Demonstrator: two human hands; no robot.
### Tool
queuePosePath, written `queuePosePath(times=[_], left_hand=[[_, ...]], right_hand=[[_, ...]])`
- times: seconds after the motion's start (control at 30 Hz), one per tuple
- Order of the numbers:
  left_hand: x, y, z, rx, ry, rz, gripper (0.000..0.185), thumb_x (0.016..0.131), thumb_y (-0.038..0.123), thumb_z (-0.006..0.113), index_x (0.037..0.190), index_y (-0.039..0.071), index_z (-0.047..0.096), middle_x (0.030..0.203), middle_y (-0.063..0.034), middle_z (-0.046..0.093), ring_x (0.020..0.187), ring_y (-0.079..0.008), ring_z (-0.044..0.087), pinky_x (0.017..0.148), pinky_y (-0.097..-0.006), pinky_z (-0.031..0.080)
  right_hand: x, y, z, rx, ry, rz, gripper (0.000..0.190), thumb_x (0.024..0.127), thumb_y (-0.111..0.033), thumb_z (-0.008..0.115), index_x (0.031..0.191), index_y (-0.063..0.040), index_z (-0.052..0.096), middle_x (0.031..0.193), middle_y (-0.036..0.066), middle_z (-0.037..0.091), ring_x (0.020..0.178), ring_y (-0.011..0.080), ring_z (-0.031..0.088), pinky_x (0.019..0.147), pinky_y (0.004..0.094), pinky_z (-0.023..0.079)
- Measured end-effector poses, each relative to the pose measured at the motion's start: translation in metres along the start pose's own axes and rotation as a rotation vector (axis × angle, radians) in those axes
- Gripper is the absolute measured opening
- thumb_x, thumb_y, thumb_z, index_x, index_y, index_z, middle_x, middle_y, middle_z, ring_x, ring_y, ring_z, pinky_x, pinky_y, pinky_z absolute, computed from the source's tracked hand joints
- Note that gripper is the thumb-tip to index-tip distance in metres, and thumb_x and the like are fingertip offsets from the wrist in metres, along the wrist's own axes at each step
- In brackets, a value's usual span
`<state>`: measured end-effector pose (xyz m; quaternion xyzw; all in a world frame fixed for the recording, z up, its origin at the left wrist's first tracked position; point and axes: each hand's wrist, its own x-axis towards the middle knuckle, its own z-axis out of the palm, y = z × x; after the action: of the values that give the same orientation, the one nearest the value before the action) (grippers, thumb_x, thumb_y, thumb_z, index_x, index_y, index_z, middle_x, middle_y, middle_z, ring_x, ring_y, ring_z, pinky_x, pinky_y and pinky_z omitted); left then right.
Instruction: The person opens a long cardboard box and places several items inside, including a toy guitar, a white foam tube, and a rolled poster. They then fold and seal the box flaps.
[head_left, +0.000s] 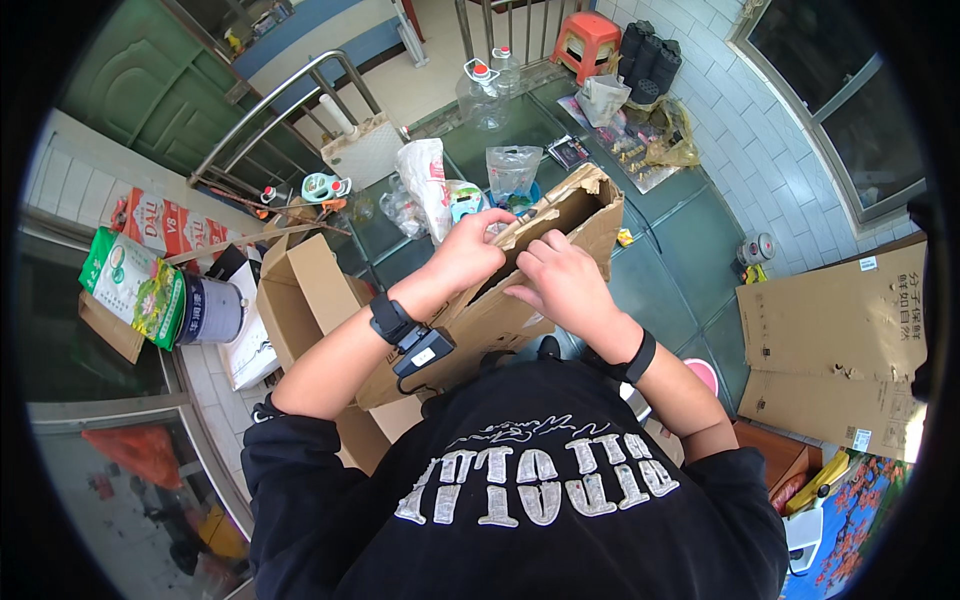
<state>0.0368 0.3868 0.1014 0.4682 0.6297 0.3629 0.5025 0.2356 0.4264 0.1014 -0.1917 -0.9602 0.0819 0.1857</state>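
A tall, narrow cardboard box (487, 330) stands before me, its top side split in a long dark opening with torn, ragged edges. My left hand (472, 251) grips the torn edge on the far side of the opening, thumb and index finger at the rim. On the near edge rests my right hand (559, 277), its curled fingers reaching over the rim and its thumb at the near panel. The inside of the box is mostly dark. Part of the box is hidden by my forearms and shirt.
An open cardboard box (307, 289) stands at the left, near a paint bucket (214, 309). Beyond the narrow box are a white sack (424, 184), a clear bag (514, 169) and a large plastic bottle (484, 97). Flattened cardboard (825, 337) leans at the right wall.
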Motion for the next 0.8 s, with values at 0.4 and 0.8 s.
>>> queuePosePath(times=[0.4, 0.8], left_hand=[[-0.003, 0.01, -0.019, 0.38, -0.086, 0.393, 0.062, 0.09, 0.026, 0.071, 0.144, 0.006, 0.048, 0.146, -0.0237, 0.051, 0.132, -0.0326, 0.054, 0.109, -0.0411, 0.045], [-0.004, -0.013, -0.008, 0.811, -0.101, 0.146, 0.04, 0.09, 0.036, 0.064, 0.101, -0.002, 0.068, 0.086, -0.0236, 0.071, 0.083, -0.0414, 0.07, 0.08, -0.0492, 0.056]], right_hand=[[0.019, 0.011, 0.015, 0.103, -0.068, 0.222, 0.031, 0.079, -0.031, 0.081, 0.094, -0.005, 0.072, 0.091, 0.012, 0.07, 0.094, 0.0305, 0.067, 0.077, 0.0421, 0.057], [0.003, 0.022, 0.025, 0.182, -0.101, 0.102, 0.028, 0.081, -0.034, 0.079, 0.094, -0.009, 0.074, 0.091, 0.008, 0.069, 0.095, 0.0279, 0.066, 0.079, 0.0413, 0.056]])
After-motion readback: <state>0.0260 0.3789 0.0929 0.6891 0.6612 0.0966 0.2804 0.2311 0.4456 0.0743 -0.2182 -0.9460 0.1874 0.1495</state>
